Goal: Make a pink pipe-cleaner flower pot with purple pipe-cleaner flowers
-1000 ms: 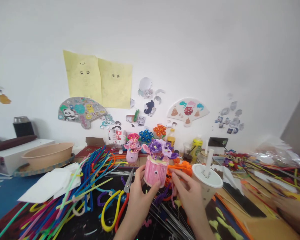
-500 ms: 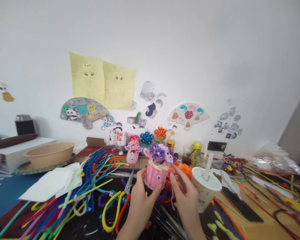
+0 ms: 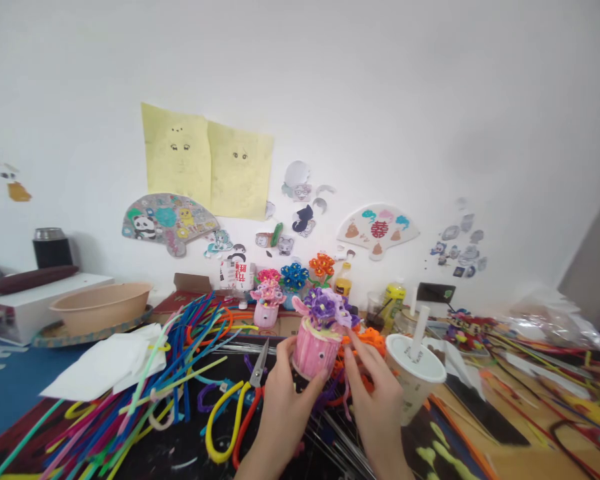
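Note:
My left hand (image 3: 283, 393) grips a small pink pot (image 3: 314, 348) by its left side and lower front, thumb in front. The pot has a googly eye, a pink ear and a pale yellow rim. Purple and lilac pipe-cleaner flowers (image 3: 325, 305) rise from it. At the pot's right side is my right hand (image 3: 375, 387), fingers stretched out and apart, the index fingertip close to the rim and flowers; whether it touches is unclear. Scissors (image 3: 257, 377) with yellow and red handles lie left of my left hand. Orange pipe-cleaner pieces (image 3: 373, 340) lie behind my right hand.
Loose pipe cleaners (image 3: 180, 353) spread across the left. A lidded drink cup (image 3: 414, 373) with a straw stands close to my right hand, with a dark phone-like slab (image 3: 485, 410) beyond. Another pink flower pot (image 3: 266, 313) stands behind. A beige basin (image 3: 103, 307) is at left.
The view has shifted slightly. My left hand still holds the pink pot, and the right index finger has moved a little up beside the rim and flowers.

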Tool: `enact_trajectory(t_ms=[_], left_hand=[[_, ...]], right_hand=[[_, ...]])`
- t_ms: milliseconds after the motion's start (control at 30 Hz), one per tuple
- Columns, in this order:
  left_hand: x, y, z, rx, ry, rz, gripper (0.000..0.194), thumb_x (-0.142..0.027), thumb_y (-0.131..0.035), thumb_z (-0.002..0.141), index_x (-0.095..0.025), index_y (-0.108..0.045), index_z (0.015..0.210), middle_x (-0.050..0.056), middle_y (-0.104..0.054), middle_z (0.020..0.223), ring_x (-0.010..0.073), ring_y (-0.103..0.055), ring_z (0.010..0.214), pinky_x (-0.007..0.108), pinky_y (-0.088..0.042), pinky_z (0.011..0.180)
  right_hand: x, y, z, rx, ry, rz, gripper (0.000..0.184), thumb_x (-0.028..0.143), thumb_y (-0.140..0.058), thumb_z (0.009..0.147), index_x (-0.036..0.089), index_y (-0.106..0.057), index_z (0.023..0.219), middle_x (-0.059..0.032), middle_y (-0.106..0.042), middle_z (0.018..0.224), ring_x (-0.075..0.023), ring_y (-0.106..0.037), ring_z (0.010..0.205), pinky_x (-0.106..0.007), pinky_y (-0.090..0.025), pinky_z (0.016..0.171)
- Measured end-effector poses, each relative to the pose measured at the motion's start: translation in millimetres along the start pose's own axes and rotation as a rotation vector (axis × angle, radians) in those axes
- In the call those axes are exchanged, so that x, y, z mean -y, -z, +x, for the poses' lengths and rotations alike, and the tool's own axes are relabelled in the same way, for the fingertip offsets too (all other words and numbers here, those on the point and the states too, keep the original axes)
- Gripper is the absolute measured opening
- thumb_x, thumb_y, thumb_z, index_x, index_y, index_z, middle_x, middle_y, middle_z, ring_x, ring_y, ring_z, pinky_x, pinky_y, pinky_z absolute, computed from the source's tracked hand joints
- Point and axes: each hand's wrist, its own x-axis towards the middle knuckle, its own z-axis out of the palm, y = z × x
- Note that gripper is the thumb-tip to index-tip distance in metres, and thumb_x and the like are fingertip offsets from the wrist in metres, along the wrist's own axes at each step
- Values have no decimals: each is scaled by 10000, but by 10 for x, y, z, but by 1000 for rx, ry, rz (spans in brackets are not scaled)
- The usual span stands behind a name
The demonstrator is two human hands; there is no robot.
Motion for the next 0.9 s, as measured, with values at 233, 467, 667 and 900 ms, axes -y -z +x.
enact_trajectory(t_ms=[233,467,667,900], left_hand=[[7,-7,4,-5,-11,-8,489,-367,-623,746,-209,-398,1151,74,-583,1173,197,-570,1059,330,-450,905],[10,-12,5,6,-18,-9,498,-369,-624,749,-201,-394,1158,88,-585,1167,205,-573,1054,338,-461,893],[62,-17,12,6,-12,-19,496,-366,-626,750,-205,-390,1155,94,-585,1163,211,-577,1045,351,-462,897],[157,-27,46,29,10,-188,480,-333,-631,740,-207,-380,1129,87,-615,1119,198,-617,977,330,-488,851]], right_hand=[[-20,21,-11,21,56,-71,369,384,-451,873,192,-632,1131,-97,-632,1110,-237,-575,1008,-309,-465,786],[12,30,-1,33,56,-51,377,370,-440,874,190,-624,1150,-105,-639,1101,-227,-606,923,-301,-482,727],[-18,34,9,-28,-60,69,393,421,-502,826,156,-665,1066,-123,-651,1087,-201,-627,747,-299,-503,641],[-45,-96,35,160,-348,503,539,454,-654,703,139,-583,1135,-102,-700,916,-211,-658,712,-303,-542,616]])
